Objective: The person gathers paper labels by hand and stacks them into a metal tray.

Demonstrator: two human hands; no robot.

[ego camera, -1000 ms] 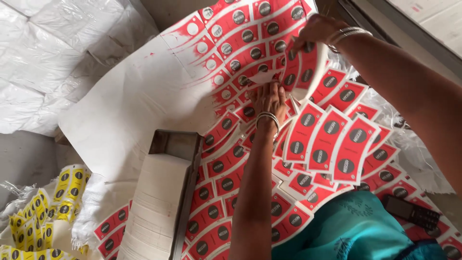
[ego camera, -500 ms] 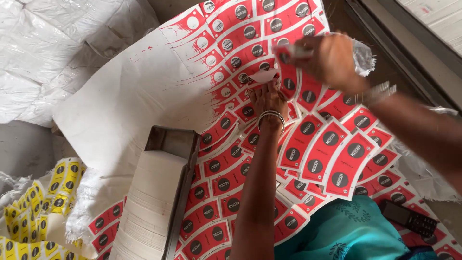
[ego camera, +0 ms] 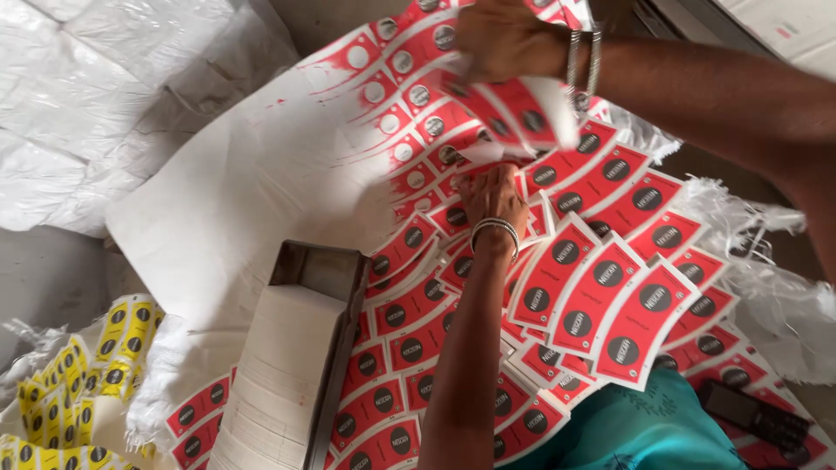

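Nearest the camera, a teal garment (ego camera: pixel 636 431) fills the lower right, with a dark phone (ego camera: pixel 756 418) lying just beside it. To the left a stack of white blanks (ego camera: pixel 279 374) stands in a dark metal tray (ego camera: pixel 344 348), and yellow printed sheets (ego camera: pixel 65 383) lie at the lower left edge. The left hand (ego camera: pixel 492 196) presses flat, its fingers (ego camera: pixel 479 183) spread narrowly on the red die-cut sheet (ego camera: pixel 601 287), which covers the middle of the pile. Farther off, the right hand (ego camera: pixel 509 39) has its fingers closed on a strip of the red sheet (ego camera: pixel 514 104), lifted and curling above the rest. Beyond, the sheet's white back (ego camera: pixel 252 191) lies over crumpled white sacking (ego camera: pixel 96 96).
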